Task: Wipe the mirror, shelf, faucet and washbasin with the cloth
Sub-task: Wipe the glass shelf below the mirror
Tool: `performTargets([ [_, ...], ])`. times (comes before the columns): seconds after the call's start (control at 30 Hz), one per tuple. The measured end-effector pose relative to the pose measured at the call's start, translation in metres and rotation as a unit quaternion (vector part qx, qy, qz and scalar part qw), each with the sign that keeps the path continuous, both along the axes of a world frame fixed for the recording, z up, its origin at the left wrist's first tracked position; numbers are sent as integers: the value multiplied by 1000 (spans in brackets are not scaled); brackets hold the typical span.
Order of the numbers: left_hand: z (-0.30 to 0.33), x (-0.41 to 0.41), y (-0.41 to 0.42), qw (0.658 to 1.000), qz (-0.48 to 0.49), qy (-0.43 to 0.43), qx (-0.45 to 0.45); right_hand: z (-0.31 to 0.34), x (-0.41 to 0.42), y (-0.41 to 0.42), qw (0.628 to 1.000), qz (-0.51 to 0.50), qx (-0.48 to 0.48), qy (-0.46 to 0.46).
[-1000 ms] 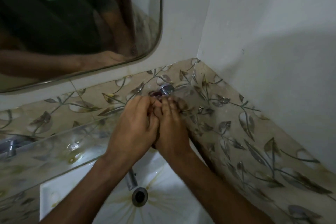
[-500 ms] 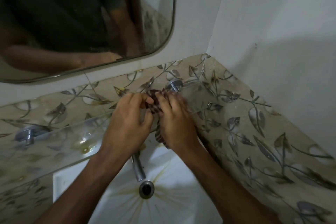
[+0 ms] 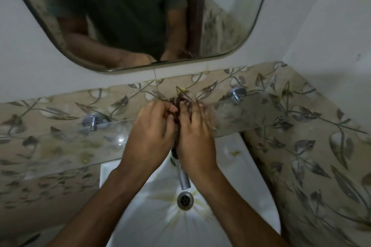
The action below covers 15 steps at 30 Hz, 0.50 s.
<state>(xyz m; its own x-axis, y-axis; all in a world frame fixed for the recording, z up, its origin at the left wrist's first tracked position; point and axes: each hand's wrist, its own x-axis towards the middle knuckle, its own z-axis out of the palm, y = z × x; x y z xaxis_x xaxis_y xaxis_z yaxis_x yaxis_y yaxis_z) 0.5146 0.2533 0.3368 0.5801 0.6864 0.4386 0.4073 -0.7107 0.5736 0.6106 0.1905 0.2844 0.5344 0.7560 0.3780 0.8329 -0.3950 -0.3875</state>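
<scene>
Cloth [image 3: 177, 106] between both hands (bunched)

The shelf [image 3: 60, 142] is clear glossy glass on shiny metal brackets [image 3: 92, 122], the faucet [image 3: 184, 179] brushed metal, the washbasin [image 3: 230, 158] smooth glossy white ceramic.

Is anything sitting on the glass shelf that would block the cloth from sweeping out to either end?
Nothing visible does. Both the left hand and right hand hold the dark cloth at the middle of the glass shelf. Only its two metal brackets sit at the back edge by the wall.
</scene>
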Motion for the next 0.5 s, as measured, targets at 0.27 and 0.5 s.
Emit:
performTargets([
  [0.27, -4, -33, 11, 999, 33, 9, -11, 1, 64, -15, 987, -155, 34, -11],
  [0.5, -12, -39, 6, 998, 41, 49, 0, 5, -28, 12, 1000, -1, 0, 7],
])
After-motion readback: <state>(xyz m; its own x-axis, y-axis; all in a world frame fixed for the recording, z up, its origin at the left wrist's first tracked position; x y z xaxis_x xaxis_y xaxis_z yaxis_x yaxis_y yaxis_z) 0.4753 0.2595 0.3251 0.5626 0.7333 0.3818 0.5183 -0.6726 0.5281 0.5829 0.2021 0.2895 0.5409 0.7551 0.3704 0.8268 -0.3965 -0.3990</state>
